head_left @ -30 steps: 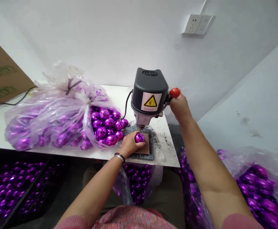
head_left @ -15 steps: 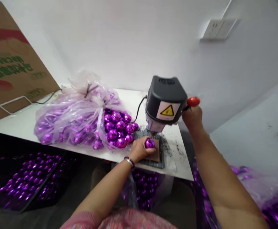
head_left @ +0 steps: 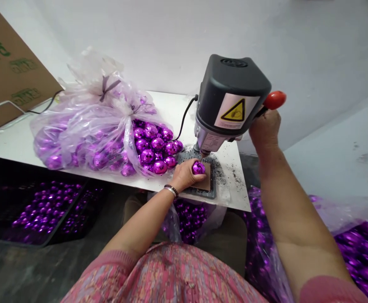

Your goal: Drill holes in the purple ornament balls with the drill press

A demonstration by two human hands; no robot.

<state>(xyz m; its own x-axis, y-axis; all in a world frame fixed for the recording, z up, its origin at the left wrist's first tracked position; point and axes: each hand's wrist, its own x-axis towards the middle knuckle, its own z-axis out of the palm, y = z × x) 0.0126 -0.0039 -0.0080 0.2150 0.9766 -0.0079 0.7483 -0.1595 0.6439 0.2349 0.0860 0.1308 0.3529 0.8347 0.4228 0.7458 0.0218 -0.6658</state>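
Observation:
My left hand (head_left: 184, 174) is closed round a shiny purple faceted ball (head_left: 198, 167), holding it on a brown pad under the spindle of a small bench drill (head_left: 231, 101). My right hand (head_left: 265, 128) grips the drill's feed lever just below its red knob (head_left: 274, 99). The drill has a dark grey housing with a yellow warning label. Black dust lies around its base plate (head_left: 210, 191) on the white table (head_left: 19, 141).
A clear plastic bag (head_left: 98, 122) full of purple balls lies left of the drill, open towards it. More purple balls fill a dark crate (head_left: 45, 208) below left, a bag (head_left: 186, 219) between my knees and a bag (head_left: 354, 244) at right. A cardboard box (head_left: 7, 63) leans far left.
My head has moved closer and lower, so the drill looks bigger. Both hands stay where they were, the left on the ball, the right on the lever.

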